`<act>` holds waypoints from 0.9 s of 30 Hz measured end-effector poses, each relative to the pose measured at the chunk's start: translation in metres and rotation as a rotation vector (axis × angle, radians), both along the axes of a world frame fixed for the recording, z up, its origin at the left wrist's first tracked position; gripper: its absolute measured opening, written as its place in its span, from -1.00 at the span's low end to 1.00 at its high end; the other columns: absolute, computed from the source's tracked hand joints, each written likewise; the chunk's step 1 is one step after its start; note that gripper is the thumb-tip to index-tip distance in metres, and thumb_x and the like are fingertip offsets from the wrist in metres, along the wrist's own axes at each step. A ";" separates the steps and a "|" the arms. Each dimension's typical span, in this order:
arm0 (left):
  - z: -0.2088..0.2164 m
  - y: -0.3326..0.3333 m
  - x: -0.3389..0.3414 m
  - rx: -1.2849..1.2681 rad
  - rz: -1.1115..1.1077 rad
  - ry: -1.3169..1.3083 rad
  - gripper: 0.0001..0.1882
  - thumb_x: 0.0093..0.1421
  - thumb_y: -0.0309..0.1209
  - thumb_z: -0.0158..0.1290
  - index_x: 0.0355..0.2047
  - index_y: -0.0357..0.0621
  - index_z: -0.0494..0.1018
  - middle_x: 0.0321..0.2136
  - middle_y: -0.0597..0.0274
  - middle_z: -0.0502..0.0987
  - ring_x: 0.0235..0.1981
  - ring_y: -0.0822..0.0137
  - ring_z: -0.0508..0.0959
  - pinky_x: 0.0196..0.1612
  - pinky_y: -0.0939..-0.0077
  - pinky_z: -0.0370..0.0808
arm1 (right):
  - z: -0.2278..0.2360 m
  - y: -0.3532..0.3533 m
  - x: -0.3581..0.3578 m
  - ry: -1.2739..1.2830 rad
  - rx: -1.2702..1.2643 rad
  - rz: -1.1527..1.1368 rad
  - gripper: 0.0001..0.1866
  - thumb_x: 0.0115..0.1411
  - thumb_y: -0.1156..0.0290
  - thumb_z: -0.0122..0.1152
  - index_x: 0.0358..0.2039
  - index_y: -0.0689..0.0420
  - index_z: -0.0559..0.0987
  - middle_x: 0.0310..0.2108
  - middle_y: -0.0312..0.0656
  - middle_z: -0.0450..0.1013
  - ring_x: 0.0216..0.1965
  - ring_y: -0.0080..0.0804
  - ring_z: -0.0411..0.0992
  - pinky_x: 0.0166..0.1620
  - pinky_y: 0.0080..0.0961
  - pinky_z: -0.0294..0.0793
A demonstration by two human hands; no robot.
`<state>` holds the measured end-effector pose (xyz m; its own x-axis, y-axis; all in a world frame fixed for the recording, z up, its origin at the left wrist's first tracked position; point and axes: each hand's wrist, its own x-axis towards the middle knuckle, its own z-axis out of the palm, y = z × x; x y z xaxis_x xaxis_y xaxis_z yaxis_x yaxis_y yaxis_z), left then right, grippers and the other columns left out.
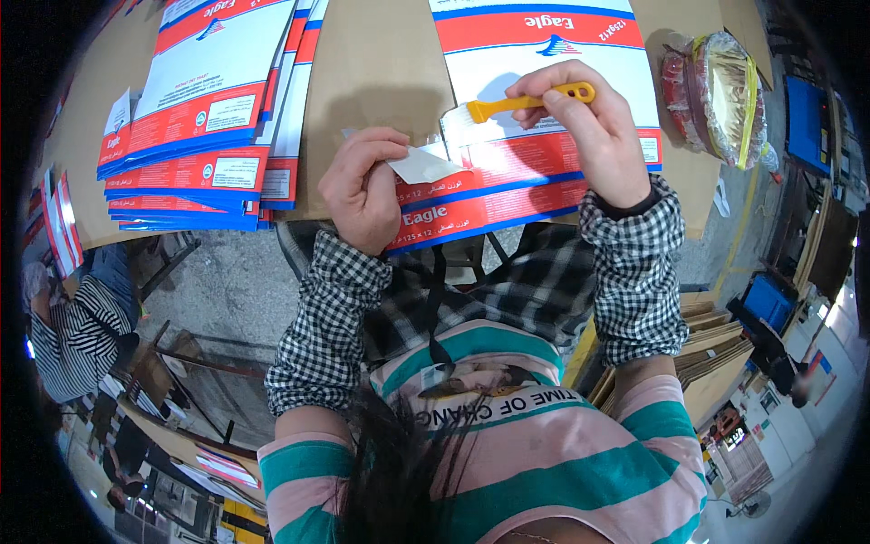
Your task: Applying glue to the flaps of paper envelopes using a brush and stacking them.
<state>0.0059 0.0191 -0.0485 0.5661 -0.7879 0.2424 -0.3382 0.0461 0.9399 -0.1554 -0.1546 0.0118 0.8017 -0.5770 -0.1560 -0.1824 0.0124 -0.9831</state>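
We are holding a small brush (507, 107) in our right hand (594, 136), fingers pinching its yellow plastic handle near the tip, pale bristles lying on the white panel of a flat printed carton sheet (535, 136). Our left hand (361, 186) is curling its fingers around a folded white flap (424, 166) at the sheet's left edge, lifting it off the brown cardboard tabletop (376, 72). To our eye, brushing well here means keeping the bristles flat, stroking along the flap's edge, and holding the flap steady so it is not creasing. The sheet is glossy card, white with red and blue bands, lying just before us. A fanned stack of the same sheets (208, 109) is resting well to the left, and a roll in crinkly clear wrap (716, 95) is sitting to the right.
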 end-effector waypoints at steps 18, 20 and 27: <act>-0.002 0.003 0.001 0.009 -0.019 -0.016 -0.80 -0.01 -0.72 -0.25 -0.49 -0.34 0.40 -0.38 0.05 0.49 -0.34 0.30 0.48 -0.22 0.54 0.40 | 0.012 0.013 -0.010 -0.039 0.006 -0.011 -0.84 0.19 0.52 -0.17 -0.31 0.26 0.42 -0.32 -0.16 0.43 -0.33 -0.50 0.37 -0.17 -0.59 0.39; -0.003 0.002 0.000 0.004 -0.024 -0.031 -0.80 -0.01 -0.72 -0.25 -0.49 -0.34 0.40 -0.38 0.05 0.49 -0.34 0.30 0.48 -0.22 0.54 0.40 | 0.012 0.016 -0.009 0.031 -0.052 0.102 -0.84 0.17 0.53 -0.16 -0.32 0.27 0.42 -0.36 -0.17 0.43 -0.35 -0.51 0.37 -0.20 -0.60 0.38; -0.002 0.001 0.000 0.007 0.014 -0.005 -0.82 -0.03 -0.72 -0.20 -0.51 -0.36 0.42 -0.42 0.05 0.51 -0.38 0.25 0.51 -0.26 0.51 0.43 | 0.023 0.019 -0.013 0.095 -0.041 0.208 -0.83 0.17 0.54 -0.21 -0.32 0.28 0.39 -0.29 -0.14 0.39 -0.28 -0.50 0.33 -0.14 -0.56 0.34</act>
